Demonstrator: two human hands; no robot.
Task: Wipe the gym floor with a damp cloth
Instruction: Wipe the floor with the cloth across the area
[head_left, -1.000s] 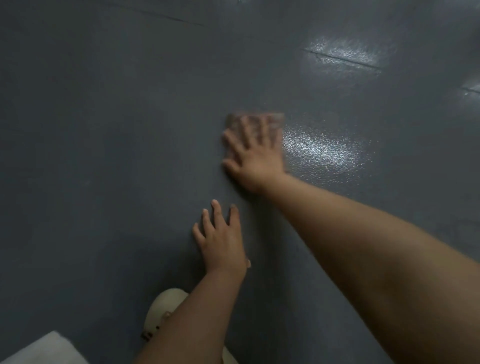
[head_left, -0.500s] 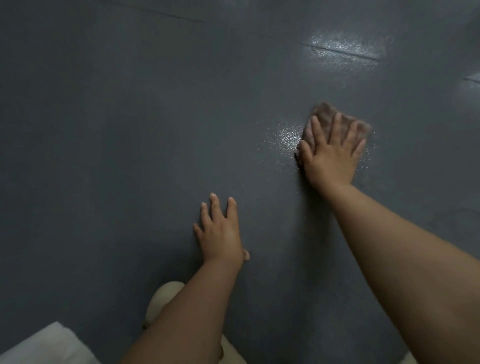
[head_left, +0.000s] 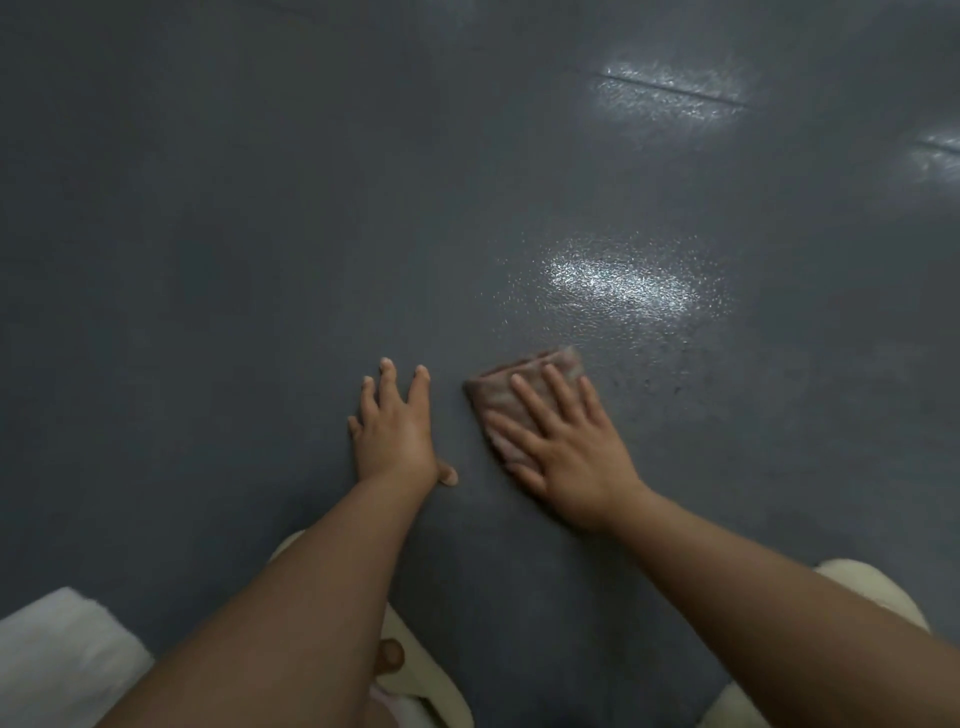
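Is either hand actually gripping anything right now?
No. The right hand presses flat on the folded brownish cloth, fingers straight; the left hand rests flat on the dark grey floor.

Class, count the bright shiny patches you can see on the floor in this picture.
3. One large patch lies just beyond the cloth. A second sits farther off, upper right. A third is cut by the right edge; more may lie outside the view.

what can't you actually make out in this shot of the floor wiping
Head view only:
- Most of the cloth: covered by the flat right hand.
- Floor under the left hand: hidden by its palm.
- White thing at bottom left: cut off by the edge, blurred.
- Pale shoes: partly behind the forearms.
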